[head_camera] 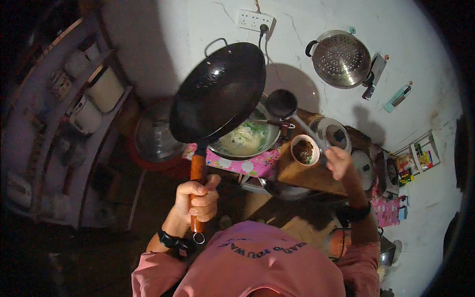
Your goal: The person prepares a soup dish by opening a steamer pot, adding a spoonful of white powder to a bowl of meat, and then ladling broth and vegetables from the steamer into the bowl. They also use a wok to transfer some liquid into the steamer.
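My left hand (pixel 198 198) grips the orange-brown wooden handle of a black wok (pixel 222 91), which is raised and tilted over the left part of a pan. My right hand (pixel 338 162) holds the pale handle of a ladle (pixel 282 104), its dark bowl close to the wok's right side. Below them a wide metal pan (pixel 246 157) holds noodles and green leaves (pixel 246 137) in cloudy liquid. A utensil with a dark handle (pixel 285 125) rests across that pan's right rim. Just left of my right hand, a white bowl (pixel 305 150) contains a brown mixture with some green and white bits.
A pink flowered cloth (pixel 241 165) lies under the pan, beside a wooden board (pixel 297 174). Lids (pixel 362 167) stand at the right. A steamer basket (pixel 341 59), a cleaver (pixel 377 68) and a peeler (pixel 399 97) hang on the wall. A large lidded vessel (pixel 157 139) and shelves (pixel 83 85) are left.
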The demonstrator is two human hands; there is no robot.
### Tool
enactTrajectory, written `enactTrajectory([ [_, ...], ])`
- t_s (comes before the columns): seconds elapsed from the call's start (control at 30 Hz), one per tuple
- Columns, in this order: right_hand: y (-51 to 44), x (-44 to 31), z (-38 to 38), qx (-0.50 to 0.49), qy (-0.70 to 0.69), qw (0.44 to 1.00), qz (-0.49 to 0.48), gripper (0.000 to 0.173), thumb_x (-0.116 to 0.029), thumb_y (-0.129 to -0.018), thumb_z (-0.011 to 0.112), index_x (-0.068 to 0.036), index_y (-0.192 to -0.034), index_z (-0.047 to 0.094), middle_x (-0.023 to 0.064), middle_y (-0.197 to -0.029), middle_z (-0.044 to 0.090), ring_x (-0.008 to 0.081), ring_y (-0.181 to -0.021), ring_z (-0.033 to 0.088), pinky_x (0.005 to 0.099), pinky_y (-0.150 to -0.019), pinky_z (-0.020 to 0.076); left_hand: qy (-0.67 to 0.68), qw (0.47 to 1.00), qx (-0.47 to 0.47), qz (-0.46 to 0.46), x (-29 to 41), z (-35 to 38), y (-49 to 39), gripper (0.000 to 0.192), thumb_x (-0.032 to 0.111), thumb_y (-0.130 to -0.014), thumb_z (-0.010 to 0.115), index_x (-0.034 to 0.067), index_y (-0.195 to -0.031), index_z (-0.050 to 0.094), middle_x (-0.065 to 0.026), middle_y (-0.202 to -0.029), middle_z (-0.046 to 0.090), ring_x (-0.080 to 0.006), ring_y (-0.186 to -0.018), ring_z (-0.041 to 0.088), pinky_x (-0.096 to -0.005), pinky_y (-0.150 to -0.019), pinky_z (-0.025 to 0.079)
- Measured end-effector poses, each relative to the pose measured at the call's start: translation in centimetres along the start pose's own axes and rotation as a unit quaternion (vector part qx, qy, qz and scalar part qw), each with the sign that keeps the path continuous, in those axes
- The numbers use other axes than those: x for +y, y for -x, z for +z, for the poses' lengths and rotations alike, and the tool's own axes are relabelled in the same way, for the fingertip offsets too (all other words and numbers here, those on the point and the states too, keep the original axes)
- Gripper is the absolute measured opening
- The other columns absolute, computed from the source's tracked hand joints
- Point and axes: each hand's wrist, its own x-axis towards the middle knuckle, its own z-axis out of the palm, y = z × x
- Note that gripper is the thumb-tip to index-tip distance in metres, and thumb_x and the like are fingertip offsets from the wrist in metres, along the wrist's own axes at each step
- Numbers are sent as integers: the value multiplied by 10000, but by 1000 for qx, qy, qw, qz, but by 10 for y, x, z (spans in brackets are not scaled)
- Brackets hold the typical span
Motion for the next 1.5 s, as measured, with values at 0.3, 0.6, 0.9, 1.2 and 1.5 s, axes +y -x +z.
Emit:
enactTrajectory([
  [0.3, -39, 22, 133, -167, 48, 969, 174, 334, -331, -939, 567, -15, -885, 661, 218, -824, 657, 437, -824, 622, 498, -724, 477, -313, 875, 320, 184, -2, 21, 44, 164, 103, -789, 594, 88, -809, 431, -20, -525, 433, -134, -361, 413, -281, -389, 386],
  [0.6, -80, 48, 167, -228, 42, 954, 189, 385, -325, -926, 573, 31, -803, 652, 235, -754, 648, 403, -732, 647, 487, -684, 487, -318, 834, 372, 255, -2, -7, 72, 142, 76, -781, 594, 75, -824, 458, -30, -552, 462, -142, -385, 449, -283, -402, 416],
  [0.9, -102, 32, 172, -293, -30, 914, 278, 404, -287, -955, 552, 3, -674, 547, 76, -520, 517, 208, -384, 502, 357, -358, 374, -314, 811, 419, 261, -1, -22, 90, 134, 33, -804, 584, 68, -832, 458, -31, -558, 467, -151, -403, 458, -296, -418, 411],
  [1.2, -73, 15, 122, -255, -176, 882, 355, 287, -283, -966, 596, -48, -809, 546, 4, -584, 479, 91, -387, 355, 267, -338, 268, -332, 803, 432, 241, -6, -8, 81, 146, 56, -787, 606, 66, -828, 467, -27, -556, 462, -144, -392, 452, -284, -407, 405],
  [1.5, -59, -16, 39, -273, -282, 842, 369, 214, -285, -987, 567, -86, -911, 553, -15, -613, 470, 57, -406, 329, 242, -347, 227, -387, 782, 439, 215, -2, 7, 53, 131, 85, -780, 596, 80, -832, 476, -11, -562, 451, -120, -408, 433, -277, -407, 397],
])
